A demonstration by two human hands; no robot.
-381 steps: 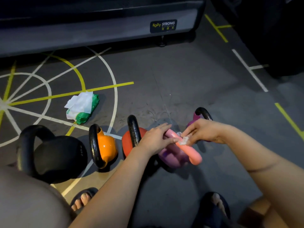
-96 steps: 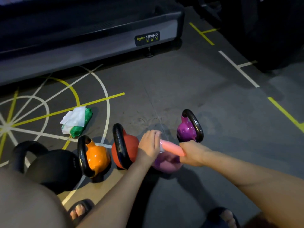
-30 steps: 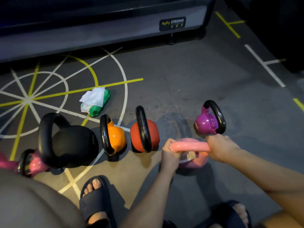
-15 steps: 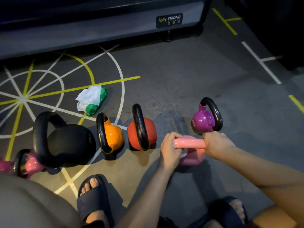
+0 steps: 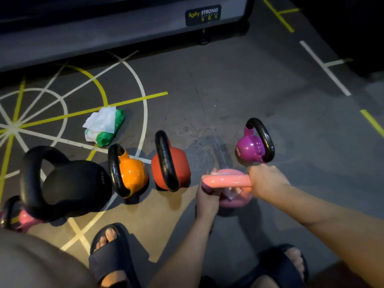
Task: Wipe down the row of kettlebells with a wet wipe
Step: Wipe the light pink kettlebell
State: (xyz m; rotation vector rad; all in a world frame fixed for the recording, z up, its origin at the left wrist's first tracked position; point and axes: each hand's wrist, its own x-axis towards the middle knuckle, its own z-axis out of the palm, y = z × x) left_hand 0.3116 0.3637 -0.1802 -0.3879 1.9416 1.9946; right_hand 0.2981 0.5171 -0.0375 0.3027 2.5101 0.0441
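The pink kettlebell (image 5: 236, 199) is located just nearer than the row, between the red kettlebell (image 5: 180, 169) and the purple kettlebell (image 5: 250, 147), apart from both. Its handle (image 5: 226, 181) is gripped at the right end by the right hand (image 5: 267, 179) and at the left end by the left hand (image 5: 207, 199), fingers curled round it. A wet wipe (image 5: 233, 193) is seen beneath the handle. Open floor (image 5: 249, 90) is noted beyond the row and to its right.

KB row (image 5: 180, 169) ran L–R on floor (image 5: 270, 90) | wipe pack (image 5: 104, 126) lay behind row's L half | near KB (image 5: 239, 199) sat closer to person, btwn 2 R-most KBs | machine base (image 5: 124, 32) stood behind all
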